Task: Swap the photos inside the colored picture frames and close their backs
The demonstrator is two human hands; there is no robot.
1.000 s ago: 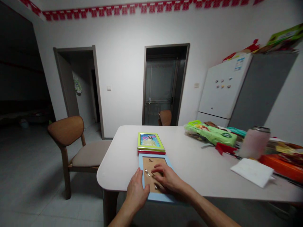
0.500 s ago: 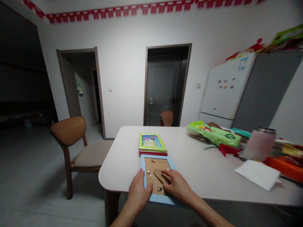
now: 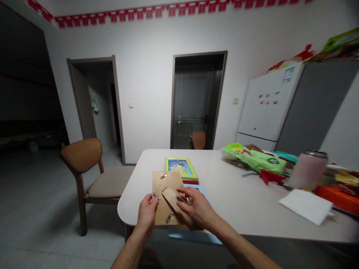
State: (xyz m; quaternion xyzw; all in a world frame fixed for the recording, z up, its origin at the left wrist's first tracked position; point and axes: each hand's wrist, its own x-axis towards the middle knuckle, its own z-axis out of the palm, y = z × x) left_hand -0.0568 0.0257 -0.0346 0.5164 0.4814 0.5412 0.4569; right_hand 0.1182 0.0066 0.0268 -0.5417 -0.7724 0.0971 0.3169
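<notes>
A brown picture frame backing board (image 3: pixel 165 181) with small metal clips is raised and tilted above the table. My left hand (image 3: pixel 147 211) grips its left edge, thumb on the front face. Hinged to the board is a brown easel stand (image 3: pixel 171 198), its lower end swung out from the board. My right hand (image 3: pixel 198 207) is curled over this stand, thumb and fingers around its right side; their exact contact is partly hidden. Under the board and my right hand lies the light blue picture frame (image 3: pixel 193 236), mostly covered.
Behind the board, a green picture frame (image 3: pixel 193 172) with a picture lies on a red one (image 3: pixel 193 182). To the right are a green packet (image 3: pixel 258 158), a pink bottle (image 3: pixel 308 172), a white paper (image 3: pixel 305 205) and an orange box (image 3: pixel 338 200). A chair (image 3: pixel 84 155) stands left.
The backing board has come up out of the light blue frame and moved left, its stand swung further out. My left hand shifted left with it; my right hand moved slightly left and up.
</notes>
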